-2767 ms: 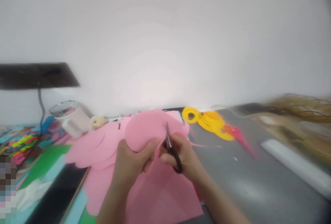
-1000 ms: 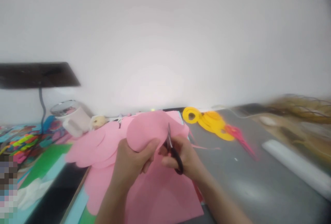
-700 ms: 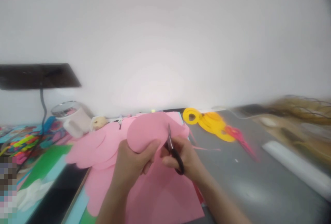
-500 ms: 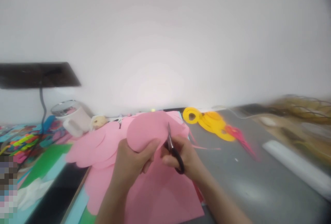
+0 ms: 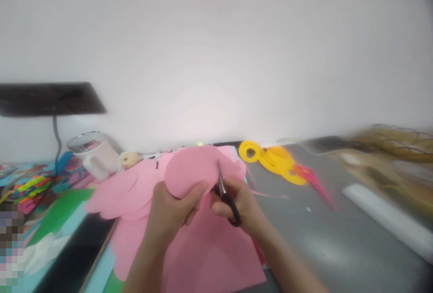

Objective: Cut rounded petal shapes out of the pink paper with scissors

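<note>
My left hand (image 5: 179,207) is closed on a pink sheet of paper (image 5: 192,167) with a rounded edge, thumb on top. The paper is held up off the table. In my right hand (image 5: 237,203) is a pair of scissors (image 5: 223,191) with dark handles, fingers wrapped round the loops. The blades point away from me and lie against the paper, right of the rounded part. Below both hands lies a larger pink sheet (image 5: 216,252). Pink scalloped cut-outs (image 5: 122,189) are piled to the left of my left hand.
Yellow paper rings (image 5: 279,160) and pink scissors (image 5: 314,182) lie at the right on the grey table (image 5: 324,248). A white roll (image 5: 389,221) rests farther right. At the left are a white mug (image 5: 99,155), green paper (image 5: 62,214) and colourful clutter. A pale wall (image 5: 216,58) rises behind.
The scissors and my right hand have shifted very slightly left. My left hand keeps the same hold on the paper.
</note>
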{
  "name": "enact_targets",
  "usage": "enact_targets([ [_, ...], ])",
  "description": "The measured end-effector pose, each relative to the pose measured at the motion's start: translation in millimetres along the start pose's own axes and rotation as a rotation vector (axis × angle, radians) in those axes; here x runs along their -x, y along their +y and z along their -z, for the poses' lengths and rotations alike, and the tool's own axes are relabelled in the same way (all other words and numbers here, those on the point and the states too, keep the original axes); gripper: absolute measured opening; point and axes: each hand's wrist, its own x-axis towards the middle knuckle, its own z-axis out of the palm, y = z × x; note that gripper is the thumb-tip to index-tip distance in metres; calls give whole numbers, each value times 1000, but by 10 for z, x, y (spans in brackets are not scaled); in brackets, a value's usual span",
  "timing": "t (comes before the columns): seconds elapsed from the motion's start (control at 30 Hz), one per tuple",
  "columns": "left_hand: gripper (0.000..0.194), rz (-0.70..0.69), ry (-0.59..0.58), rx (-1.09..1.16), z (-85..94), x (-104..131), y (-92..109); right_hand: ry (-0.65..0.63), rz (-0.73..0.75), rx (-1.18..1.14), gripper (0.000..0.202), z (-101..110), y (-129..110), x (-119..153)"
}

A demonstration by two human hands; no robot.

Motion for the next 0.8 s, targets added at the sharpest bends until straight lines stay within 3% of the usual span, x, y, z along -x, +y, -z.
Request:
enact_targets([
  [0.3,46,-19,-60,38,-5,-10,-13,7,-7,4,49,-14,1,-2],
  [0.8,50,-35,-25,33,6,-32,-48,6,19,-1,42,-6,58,-16],
])
